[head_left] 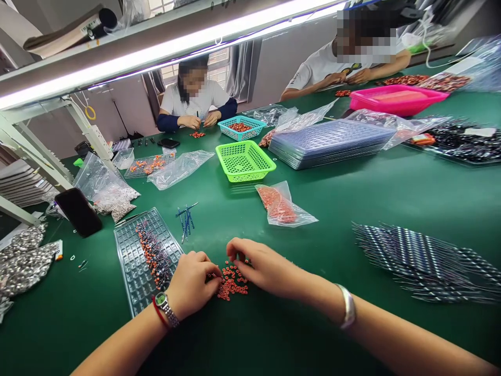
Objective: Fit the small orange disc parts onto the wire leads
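Small orange-red rings (pixel 231 286) lie in a loose pile on the green table (pixel 313 324). My left hand (pixel 193 282) is at the pile's left edge, fingers curled with thumb and fingertips close together; whatever they pinch is too small to make out. Over the pile's upper right side is my right hand (pixel 256 263), its fingers bent and the thumb apart from them, with nothing visible between. Left of my left hand, a clear compartment tray (pixel 129 261) holds a row of orange-tipped parts with thin wires (pixel 151 256). Several dark blue pieces (pixel 187 223) lie beyond it.
A bag of orange rings (pixel 282 205), a green basket (pixel 246 161) and stacked clear trays (pixel 329 141) stand farther back. Striped wired strips (pixel 426 261) lie right. A phone (pixel 78 211) and silvery bags (pixel 27 261) are left. Two people sit across the table.
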Available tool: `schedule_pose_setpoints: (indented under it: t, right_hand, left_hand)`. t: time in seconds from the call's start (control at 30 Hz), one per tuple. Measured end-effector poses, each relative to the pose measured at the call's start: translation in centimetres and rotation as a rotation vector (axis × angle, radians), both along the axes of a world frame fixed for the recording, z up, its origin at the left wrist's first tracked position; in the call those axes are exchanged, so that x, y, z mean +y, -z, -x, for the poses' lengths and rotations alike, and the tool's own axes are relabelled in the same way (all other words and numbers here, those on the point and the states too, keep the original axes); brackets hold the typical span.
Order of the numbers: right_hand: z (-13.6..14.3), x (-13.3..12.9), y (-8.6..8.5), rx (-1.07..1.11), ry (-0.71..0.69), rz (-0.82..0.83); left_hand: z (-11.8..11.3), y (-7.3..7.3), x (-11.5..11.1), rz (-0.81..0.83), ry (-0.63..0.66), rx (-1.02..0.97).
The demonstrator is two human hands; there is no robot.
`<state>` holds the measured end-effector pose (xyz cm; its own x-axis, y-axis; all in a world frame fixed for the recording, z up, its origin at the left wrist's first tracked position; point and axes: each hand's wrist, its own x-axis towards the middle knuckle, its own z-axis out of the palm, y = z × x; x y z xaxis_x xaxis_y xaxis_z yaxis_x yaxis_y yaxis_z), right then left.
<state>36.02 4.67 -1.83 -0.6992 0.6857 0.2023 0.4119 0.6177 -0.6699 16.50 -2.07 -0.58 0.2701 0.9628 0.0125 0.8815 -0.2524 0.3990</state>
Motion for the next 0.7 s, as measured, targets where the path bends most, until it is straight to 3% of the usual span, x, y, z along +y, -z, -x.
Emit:
schedule_pose_setpoints:
  t: [0.17,0.4,0.57,0.7]
  right_hand:
    - [-4.5,1.0,-0.8,0.0,0.139,-0.003]
    - [-8.7,-0.4,-0.4,-0.08,0.222,0.078]
    - [-8.3,-1.0,-0.3,-0.059,0.207,0.049]
    - [-5.2,-1.4,-0.3,-0.045,0.105,-0.012]
  left_hand:
    - [0.2,0.3,-0.6,-0.028,0.049,-0.011]
    - [-0.5,0.4,-0.3,-0.027,0.028,0.008]
    - [-0.6,-0.2,-0.4,-0.005,-0.002,0.018]
    - [-0.7,-0.4,-0.5,0.002,-0.018,0.03]
